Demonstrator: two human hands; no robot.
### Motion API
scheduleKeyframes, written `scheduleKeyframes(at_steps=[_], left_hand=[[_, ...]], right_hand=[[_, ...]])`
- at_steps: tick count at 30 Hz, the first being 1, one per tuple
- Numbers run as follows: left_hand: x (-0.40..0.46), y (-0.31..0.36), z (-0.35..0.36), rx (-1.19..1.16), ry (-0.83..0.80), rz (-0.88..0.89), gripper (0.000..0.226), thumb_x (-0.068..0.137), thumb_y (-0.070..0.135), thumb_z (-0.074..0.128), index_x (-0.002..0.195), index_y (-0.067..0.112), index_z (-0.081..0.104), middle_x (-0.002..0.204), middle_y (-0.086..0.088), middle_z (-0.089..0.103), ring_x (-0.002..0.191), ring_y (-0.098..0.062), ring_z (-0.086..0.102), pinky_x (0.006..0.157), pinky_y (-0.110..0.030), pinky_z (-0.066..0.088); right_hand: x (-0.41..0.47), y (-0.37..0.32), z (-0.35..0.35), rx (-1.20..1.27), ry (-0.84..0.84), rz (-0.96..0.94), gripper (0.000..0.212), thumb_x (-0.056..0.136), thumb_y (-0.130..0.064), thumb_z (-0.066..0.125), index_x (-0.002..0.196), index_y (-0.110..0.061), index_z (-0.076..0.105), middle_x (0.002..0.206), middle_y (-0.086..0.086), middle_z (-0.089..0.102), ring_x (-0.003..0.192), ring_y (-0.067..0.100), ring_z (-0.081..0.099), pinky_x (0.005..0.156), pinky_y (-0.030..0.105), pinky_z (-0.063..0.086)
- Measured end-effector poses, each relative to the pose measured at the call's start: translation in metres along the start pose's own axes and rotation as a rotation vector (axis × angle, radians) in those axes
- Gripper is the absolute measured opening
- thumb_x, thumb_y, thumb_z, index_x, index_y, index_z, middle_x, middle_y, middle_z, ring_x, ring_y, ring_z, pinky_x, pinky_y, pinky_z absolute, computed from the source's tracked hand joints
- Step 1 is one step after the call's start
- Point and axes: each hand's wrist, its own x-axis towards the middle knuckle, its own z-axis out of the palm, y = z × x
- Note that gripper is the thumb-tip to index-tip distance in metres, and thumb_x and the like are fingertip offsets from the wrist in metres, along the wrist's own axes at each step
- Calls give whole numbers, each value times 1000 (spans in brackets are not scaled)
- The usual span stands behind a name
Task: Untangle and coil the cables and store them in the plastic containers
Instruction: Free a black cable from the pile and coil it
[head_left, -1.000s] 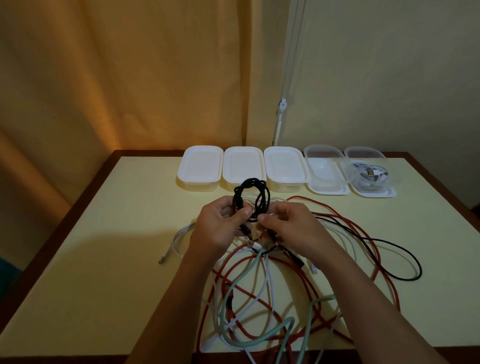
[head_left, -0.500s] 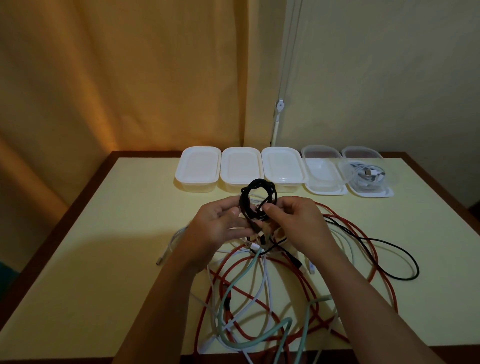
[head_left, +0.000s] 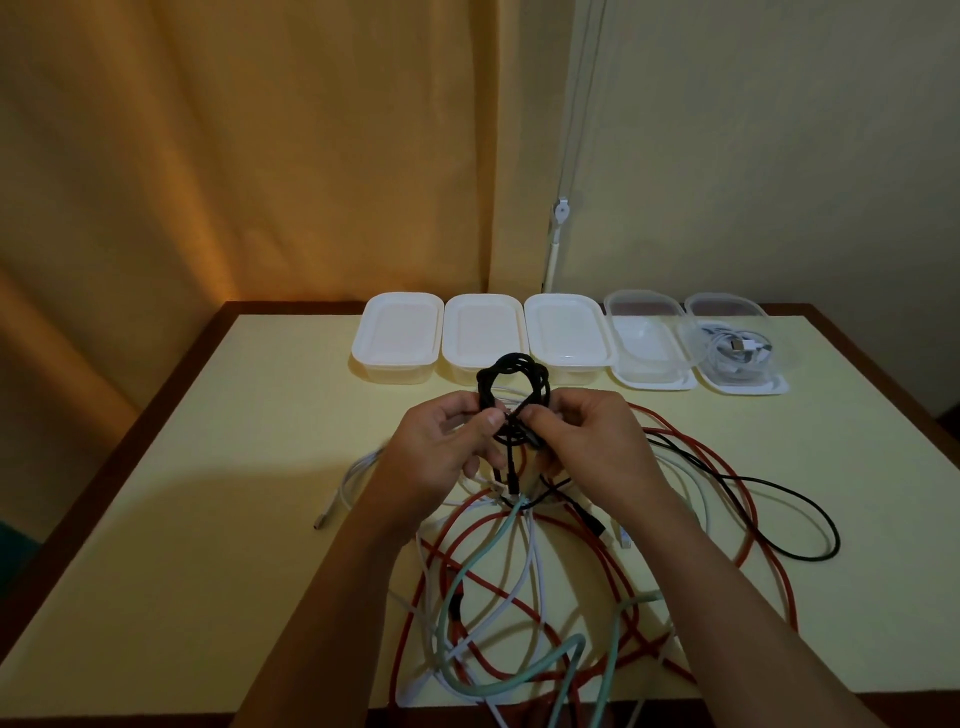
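Reaching forward over a pale yellow table (head_left: 156, 519), both forearms angling inward and meeting above a tangle of cables. Pinching a coiled black cable (head_left: 511, 379) between thumb and curled fingers of the left hand (head_left: 441, 447), palm turned inward; gripping the same coil's lower crossing with the fingertips of the right hand (head_left: 587, 441), knuckles up. Holding the coil upright above the table, just in front of a row of plastic containers (head_left: 483, 338). Lying loose beneath the wrists: red cable (head_left: 748, 499), mint green cable (head_left: 478, 561), white cable (head_left: 535, 561). Sitting coiled in the far-right container (head_left: 779, 358): another white cable. Showing no readable writing or brand anywhere.
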Motion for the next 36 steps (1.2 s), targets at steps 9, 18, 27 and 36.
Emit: scheduleKeyframes(at_steps=[9, 18, 27, 36], left_hand=[[-1, 0, 5, -124, -87, -17, 27, 97, 26, 50, 103, 6, 66, 78, -3, 69, 67, -14, 61, 57, -24, 43], [-1, -2, 15, -108, -8, -82, 23, 103, 14, 44, 103, 3, 65, 74, -12, 72, 62, -17, 62, 55, -25, 45], [3, -3, 24, -193, 98, -151, 25, 104, 14, 43, 97, 0, 62, 75, -11, 69, 60, -21, 63, 53, -27, 46], [1, 1, 20, -346, 86, -172, 30, 105, 15, 38, 104, -4, 62, 73, -14, 66, 66, -23, 62, 56, -29, 49]], right_hand=[[0, -1, 0, 325, -125, 63, 20, 98, -24, 62, 96, -8, 73, 90, 6, 76, 83, 18, 71, 73, 31, 57], [3, 5, 1, 326, -106, 99, 18, 95, -13, 60, 87, -13, 76, 87, 11, 77, 83, 37, 73, 86, 50, 60], [5, 5, -1, 524, -278, 180, 16, 97, -8, 49, 95, -11, 65, 94, 15, 70, 76, 24, 65, 71, 33, 56], [4, 10, -5, 481, -409, 54, 28, 86, -7, 64, 114, -10, 62, 88, 3, 68, 78, 16, 65, 85, 36, 54]])
